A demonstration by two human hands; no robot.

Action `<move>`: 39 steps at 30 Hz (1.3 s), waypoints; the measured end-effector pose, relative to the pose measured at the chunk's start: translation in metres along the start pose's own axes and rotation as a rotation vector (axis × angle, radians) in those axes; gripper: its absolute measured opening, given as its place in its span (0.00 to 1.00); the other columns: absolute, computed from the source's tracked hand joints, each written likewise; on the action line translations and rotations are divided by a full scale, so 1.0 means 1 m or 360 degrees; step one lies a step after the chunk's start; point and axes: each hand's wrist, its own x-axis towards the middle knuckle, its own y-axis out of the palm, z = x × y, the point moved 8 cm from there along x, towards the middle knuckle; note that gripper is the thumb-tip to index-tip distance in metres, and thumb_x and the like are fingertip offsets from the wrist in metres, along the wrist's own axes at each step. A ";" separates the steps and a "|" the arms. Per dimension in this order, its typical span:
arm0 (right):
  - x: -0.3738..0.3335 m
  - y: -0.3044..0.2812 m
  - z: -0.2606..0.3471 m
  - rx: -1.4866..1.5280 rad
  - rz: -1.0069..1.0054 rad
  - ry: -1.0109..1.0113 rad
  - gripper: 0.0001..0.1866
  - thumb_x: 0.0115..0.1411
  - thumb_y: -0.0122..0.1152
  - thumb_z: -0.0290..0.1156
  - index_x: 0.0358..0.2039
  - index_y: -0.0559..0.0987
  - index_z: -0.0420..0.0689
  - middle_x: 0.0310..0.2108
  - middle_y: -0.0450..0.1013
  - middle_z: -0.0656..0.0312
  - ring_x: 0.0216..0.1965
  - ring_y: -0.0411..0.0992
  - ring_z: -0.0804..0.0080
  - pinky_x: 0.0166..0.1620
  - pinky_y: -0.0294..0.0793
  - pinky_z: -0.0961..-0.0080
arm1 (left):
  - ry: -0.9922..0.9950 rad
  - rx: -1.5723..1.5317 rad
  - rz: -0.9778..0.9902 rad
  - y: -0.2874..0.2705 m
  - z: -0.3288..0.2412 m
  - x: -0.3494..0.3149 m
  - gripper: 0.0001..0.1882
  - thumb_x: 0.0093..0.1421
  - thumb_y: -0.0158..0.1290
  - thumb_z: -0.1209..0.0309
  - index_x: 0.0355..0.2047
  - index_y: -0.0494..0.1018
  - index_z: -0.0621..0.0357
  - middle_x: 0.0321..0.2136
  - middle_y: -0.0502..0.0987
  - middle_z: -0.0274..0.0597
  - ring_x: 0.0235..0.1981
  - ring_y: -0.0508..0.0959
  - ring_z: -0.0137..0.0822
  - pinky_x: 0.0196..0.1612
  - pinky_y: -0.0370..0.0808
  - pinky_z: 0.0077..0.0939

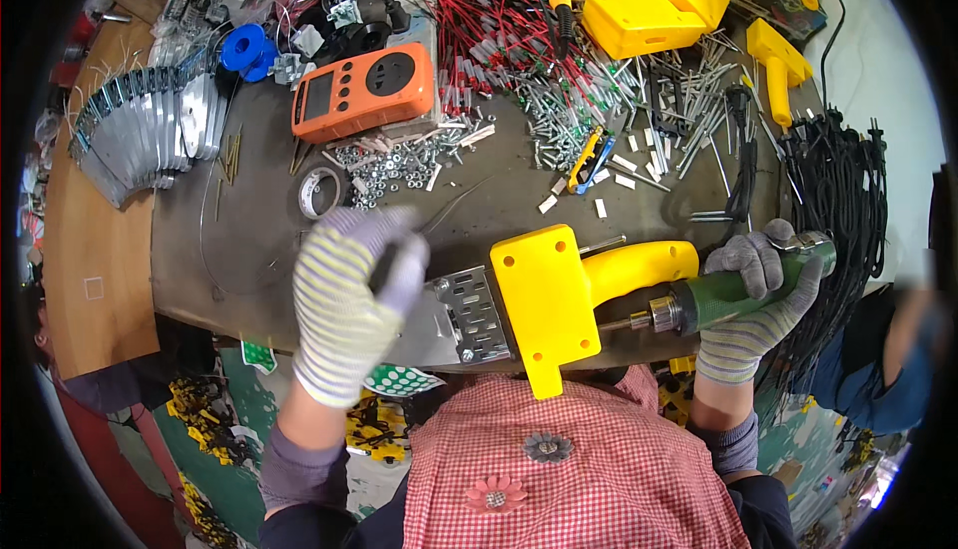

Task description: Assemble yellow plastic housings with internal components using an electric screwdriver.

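Observation:
My right hand (pixel 763 294), in a grey striped glove, is wrapped round a green electric screwdriver (pixel 733 292). Its bit points left and reaches the right edge of a yellow plastic housing (pixel 544 304) with a grip-like handle (pixel 644 268). The housing lies at the table's near edge. From its left side extends a slotted metal bracket (pixel 471 314) with a flat plate. Over that plate's left end is my left hand (pixel 347 299), gloved, its thumb and forefinger curved toward each other. Motion blurs those fingertips, so whether they pinch something is unclear.
An orange meter (pixel 364 92), a tape roll (pixel 320 193) and loose nuts (pixel 384 172) lie beyond my left hand. Screws (pixel 574 115), red-wired parts (pixel 489 35) and more yellow housings (pixel 649 15) fill the back. Black cables (pixel 833 190) hang right; metal plates (pixel 150 130) are stacked left.

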 end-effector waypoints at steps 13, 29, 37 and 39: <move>-0.003 -0.002 -0.001 0.0039 -0.0059 0.0006 0.20 0.64 0.60 0.46 0.46 0.71 0.44 0.18 0.54 0.74 0.22 0.57 0.80 0.47 0.68 0.72 | 0.0670 0.1080 0.0584 0.040 -0.011 0.037 0.04 0.51 0.59 0.69 0.28 0.79 0.51 0.26 0.75 0.38 0.35 0.76 0.41 0.36 0.72 0.38; -0.006 -0.007 0.004 0.0062 -0.0119 0.0009 0.20 0.63 0.61 0.45 0.46 0.73 0.43 0.20 0.55 0.74 0.21 0.55 0.81 0.51 0.72 0.69 | 0.0565 0.1360 0.0702 0.065 -0.011 0.055 0.06 0.52 0.53 0.74 0.26 0.80 0.59 0.26 0.80 0.47 0.30 0.82 0.43 0.30 0.77 0.40; -0.008 -0.010 0.003 0.0003 -0.0153 -0.0069 0.19 0.64 0.61 0.45 0.45 0.73 0.43 0.20 0.55 0.74 0.21 0.56 0.82 0.52 0.72 0.69 | 0.0192 -0.0036 -0.0149 0.000 -0.029 -0.011 0.10 0.42 0.63 0.73 0.26 0.75 0.52 0.24 0.74 0.40 0.27 0.76 0.43 0.33 0.73 0.38; -0.007 -0.008 0.003 -0.0002 -0.0177 -0.0039 0.19 0.64 0.61 0.45 0.45 0.72 0.43 0.20 0.55 0.74 0.21 0.55 0.82 0.51 0.72 0.68 | 0.0279 -0.0134 -0.0082 0.005 -0.055 -0.040 0.11 0.42 0.63 0.72 0.28 0.76 0.52 0.26 0.74 0.39 0.28 0.76 0.41 0.33 0.71 0.36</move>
